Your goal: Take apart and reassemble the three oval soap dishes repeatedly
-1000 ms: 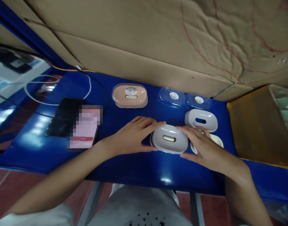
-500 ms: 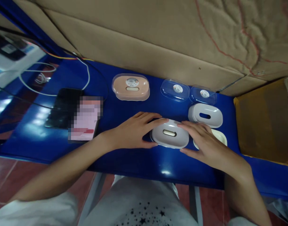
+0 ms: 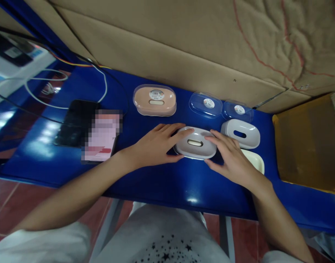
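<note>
In the head view, a grey oval dish (image 3: 196,151) with a pale insert in its slot is held on the blue surface (image 3: 156,182) between both hands: its left end is grasped by the left hand's grip (image 3: 162,146), its right end by the right hand's grip (image 3: 230,157). A second grey dish (image 3: 252,137) and a cream dish (image 3: 256,160) lie to the right. Two clear lids (image 3: 200,109) are seen behind, with a peach dish (image 3: 145,100) farther left.
</note>
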A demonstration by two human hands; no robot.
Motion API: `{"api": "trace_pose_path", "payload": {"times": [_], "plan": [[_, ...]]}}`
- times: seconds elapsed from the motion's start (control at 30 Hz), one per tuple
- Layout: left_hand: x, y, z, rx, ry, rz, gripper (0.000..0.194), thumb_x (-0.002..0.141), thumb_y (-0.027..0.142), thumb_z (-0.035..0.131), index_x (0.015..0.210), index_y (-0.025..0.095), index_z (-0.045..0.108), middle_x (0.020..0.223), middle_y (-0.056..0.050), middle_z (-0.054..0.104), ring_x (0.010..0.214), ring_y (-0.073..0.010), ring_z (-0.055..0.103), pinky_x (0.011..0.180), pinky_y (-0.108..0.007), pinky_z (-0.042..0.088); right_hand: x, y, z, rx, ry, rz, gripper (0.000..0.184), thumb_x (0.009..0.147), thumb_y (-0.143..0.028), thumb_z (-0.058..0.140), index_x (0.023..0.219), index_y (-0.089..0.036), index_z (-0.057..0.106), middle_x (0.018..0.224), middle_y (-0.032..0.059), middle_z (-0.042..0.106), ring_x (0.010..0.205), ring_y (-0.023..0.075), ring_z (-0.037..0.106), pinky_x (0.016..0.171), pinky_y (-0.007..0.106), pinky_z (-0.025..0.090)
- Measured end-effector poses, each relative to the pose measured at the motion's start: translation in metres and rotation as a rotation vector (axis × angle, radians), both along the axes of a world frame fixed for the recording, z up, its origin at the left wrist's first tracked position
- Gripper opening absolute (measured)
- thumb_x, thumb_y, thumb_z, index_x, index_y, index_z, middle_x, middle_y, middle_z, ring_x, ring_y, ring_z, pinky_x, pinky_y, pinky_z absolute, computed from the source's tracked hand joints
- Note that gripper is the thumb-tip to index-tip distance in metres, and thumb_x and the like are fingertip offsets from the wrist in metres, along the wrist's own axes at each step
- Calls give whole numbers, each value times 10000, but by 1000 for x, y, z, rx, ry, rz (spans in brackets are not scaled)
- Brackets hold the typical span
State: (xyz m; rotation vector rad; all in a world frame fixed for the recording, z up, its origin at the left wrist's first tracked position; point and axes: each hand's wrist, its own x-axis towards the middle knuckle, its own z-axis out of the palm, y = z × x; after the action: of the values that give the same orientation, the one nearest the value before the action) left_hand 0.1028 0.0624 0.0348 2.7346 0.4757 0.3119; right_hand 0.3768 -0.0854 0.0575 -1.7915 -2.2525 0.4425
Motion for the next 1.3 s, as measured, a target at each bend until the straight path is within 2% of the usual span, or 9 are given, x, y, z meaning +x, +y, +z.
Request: {"api": "trace_pose_path", "payload": {"times": [0.23, 0.63, 0.8, 0.87, 1.0, 1.13, 1.2, 1.3], "plan": [[0, 0, 2, 53, 39, 2, 790, 989, 378, 721, 1674, 236, 354, 1648, -193, 493, 1443, -399, 568, 1196, -553, 449, -5, 2, -7, 68, -60, -5, 744, 1052, -441, 632, 1698, -342, 277, 1710, 169, 438, 1521, 411, 491, 1185, 647, 421], [0, -2, 2, 161, 47, 33, 743, 980, 315, 731, 1649, 207, 426, 1679, -229, 466, 1399, -407, 627, 1138, -532, 507, -10, 5, -14, 181, -108, -5, 649, 1043, -378, 668, 1625, -268, 405, 1686, 213, 472, 1445, 424, 563, 1126, 623, 469], [-1, 1, 2, 78, 30, 29, 813, 995, 431, 750, 1674, 195, 371, 1681, -223, 465, 1445, -410, 585, 1167, -560, 483, -2, 7, -11, 123, -60, -1, 720, 1044, -524, 651, 1662, -296, 359, 1707, 181, 463, 1490, 411, 532, 1169, 634, 439], [-1, 2, 2, 50, 16, 37, 806, 998, 438, 750, 1666, 194, 371, 1648, -207, 507, 1452, -393, 578, 1169, -549, 486, 3, 13, -6, 117, -37, -22, 679, 1065, -555, 597, 1654, -296, 381, 1692, 168, 492, 1503, 399, 526, 1179, 628, 432], [-2, 6, 1, -28, 9, 67, 804, 992, 399, 762, 1660, 205, 359, 1608, -184, 537, 1467, -371, 562, 1182, -522, 491, 15, 39, 0, 173, -92, -96, 523, 1130, -480, 457, 1608, -268, 471, 1651, 152, 551, 1507, 356, 536, 1205, 589, 411], [-6, 11, 2, -160, 13, 72, 844, 983, 327, 767, 1685, 233, 308, 1646, -166, 483, 1543, -353, 481, 1244, -500, 448, 27, 72, -4, 207, -194, -135, 538, 1116, -455, 478, 1596, -212, 498, 1657, 178, 539, 1527, 369, 513, 1231, 602, 382], [-9, 15, 3, -244, 13, 53, 876, 980, 349, 775, 1700, 256, 285, 1669, -153, 455, 1577, -341, 437, 1284, -496, 406, 31, 84, -6, 205, -233, -153, 567, 1098, -444, 511, 1602, -187, 490, 1656, 198, 532, 1534, 397, 495, 1229, 621, 377], [-10, 19, 3, -371, 5, 49, 949, 960, 448, 800, 1719, 305, 250, 1718, -131, 395, 1609, -339, 390, 1326, -507, 345, 34, 92, -5, 188, -257, -131, 556, 1071, -440, 560, 1571, -200, 526, 1532, 189, 636, 1459, 411, 553, 1197, 621, 405]]}}
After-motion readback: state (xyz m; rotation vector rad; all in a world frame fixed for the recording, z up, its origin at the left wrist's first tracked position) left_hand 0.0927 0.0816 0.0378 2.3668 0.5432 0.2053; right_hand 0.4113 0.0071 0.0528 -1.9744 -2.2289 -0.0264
